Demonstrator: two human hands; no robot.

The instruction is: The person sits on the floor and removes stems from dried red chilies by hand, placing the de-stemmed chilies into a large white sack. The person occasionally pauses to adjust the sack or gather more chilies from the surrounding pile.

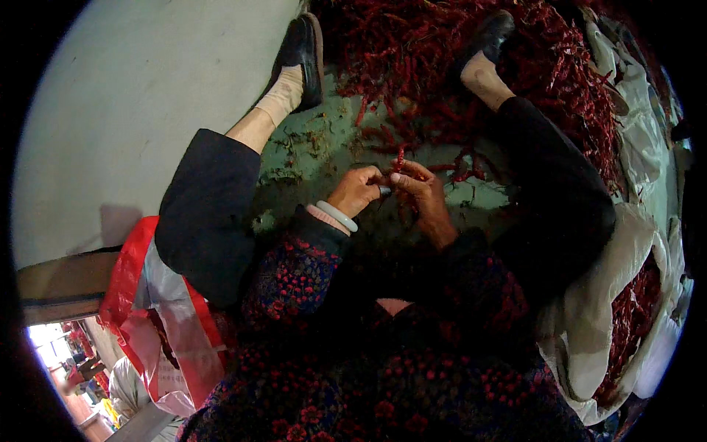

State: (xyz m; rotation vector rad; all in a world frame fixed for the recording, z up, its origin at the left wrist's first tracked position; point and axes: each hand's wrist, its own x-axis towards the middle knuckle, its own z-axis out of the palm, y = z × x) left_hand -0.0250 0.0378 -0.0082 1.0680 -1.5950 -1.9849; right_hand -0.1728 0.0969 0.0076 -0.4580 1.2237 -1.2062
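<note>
My right hand [426, 200] pinches a dried red chili pepper [400, 157] upright between thumb and fingers. More red shows under its palm, too dark to make out fully. Close beside it, my left hand [353, 192] has its fingers curled in towards the right fingertips. A small silvery piece [385, 190] sits at the left thumb; whether it is worn or held cannot be told. A pale bangle [337, 215] circles the left wrist. Beyond both hands, a large heap of dried red chilies [409, 50] covers the floor, with loose ones scattered at its near edge.
An open white woven sack [585, 331] with dried chilies inside stands at my right. A red and white plastic bag [165, 331] is by my left knee. Stem scraps [309, 138] litter the green floor between my shoes. A pale wall [138, 99] rises at the left.
</note>
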